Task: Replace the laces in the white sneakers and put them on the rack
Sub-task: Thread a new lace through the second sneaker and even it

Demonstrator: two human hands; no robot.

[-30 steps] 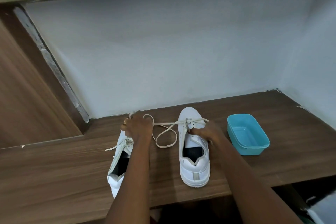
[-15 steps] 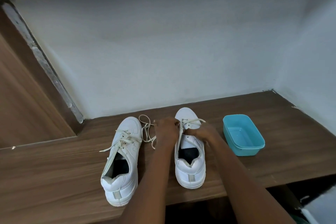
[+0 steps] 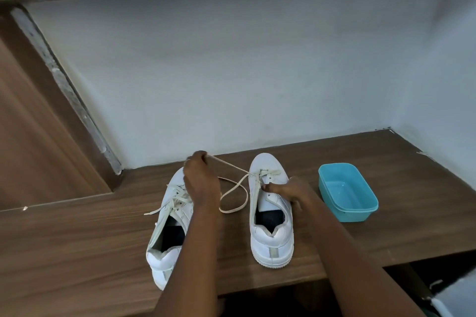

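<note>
The left hand [image 3: 201,183] is pinching the end of a pale lace [image 3: 231,211] between curled fingers and drawing it out toward ten o'clock from the right sneaker [image 3: 273,239]. The strand is running taut from the sneaker's upper eyelets to the fingertips, while a slack loop of it is hanging down onto the wooden shelf [image 3: 77,239] between the two shoes. The right hand [image 3: 291,192] is gripping the right sneaker's upper, with the thumb lying across the tongue toward nine o'clock and the fingers curling over the shoe's outer side.

Both sneakers are standing on the shelf with toes pointing to twelve o'clock. The left sneaker [image 3: 164,257] is sitting at nine o'clock of the other, partly under the left forearm, with loose lacing [image 3: 177,198] trailing toward eight o'clock.

A teal plastic tub [image 3: 355,213] is sitting at three o'clock of the right sneaker, just beside the right hand. Its floor is showing a faint sheen, and I cannot tell whether it is holding water.
</note>
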